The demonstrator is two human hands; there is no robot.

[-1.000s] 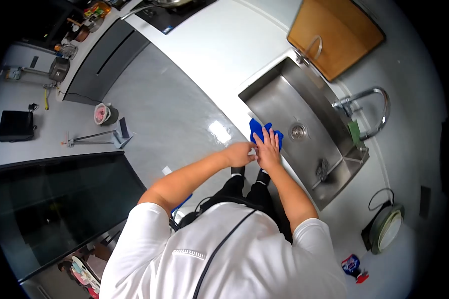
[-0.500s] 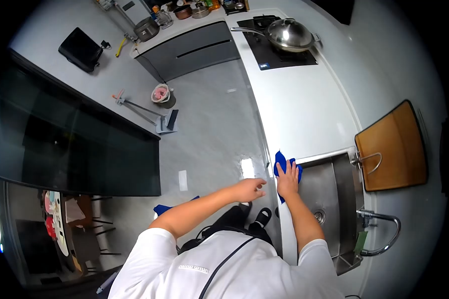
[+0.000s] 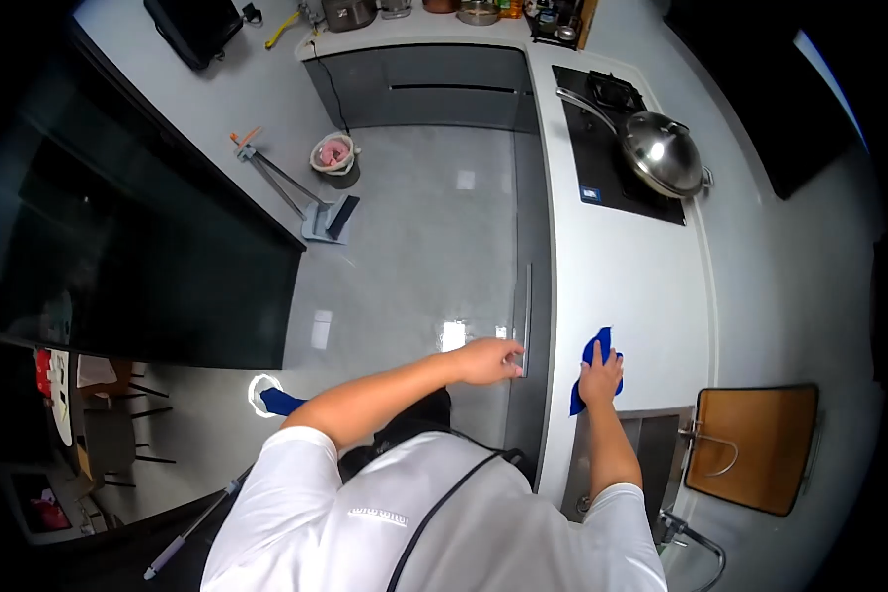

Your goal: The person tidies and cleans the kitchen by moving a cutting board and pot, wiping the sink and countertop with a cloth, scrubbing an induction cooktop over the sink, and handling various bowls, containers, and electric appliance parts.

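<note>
On the white countertop (image 3: 651, 286), beside the sink's near-left corner, lies a crumpled blue cloth (image 3: 596, 350). My right hand (image 3: 602, 375) presses down on it with the fingers spread over the fabric, and cloth shows around the fingers on both sides. My left hand (image 3: 493, 361) hovers in the air by the grey cabinet front, left of the counter edge. Its fingers are loosely curled and apart, with nothing between them.
A lidded pan (image 3: 661, 153) sits on the black gas hob (image 3: 602, 187). A steel sink (image 3: 641, 464), curved faucet (image 3: 705, 553) and brown cutting board (image 3: 750, 449) are at right. On the floor stand a lined bin (image 3: 342, 178) and a dustpan set (image 3: 321, 222).
My right hand and the blue cloth have moved forward, from the sink's edge onto the counter beyond it. My view has shifted; my left hand stays in the air, closer to the cabinet front.
</note>
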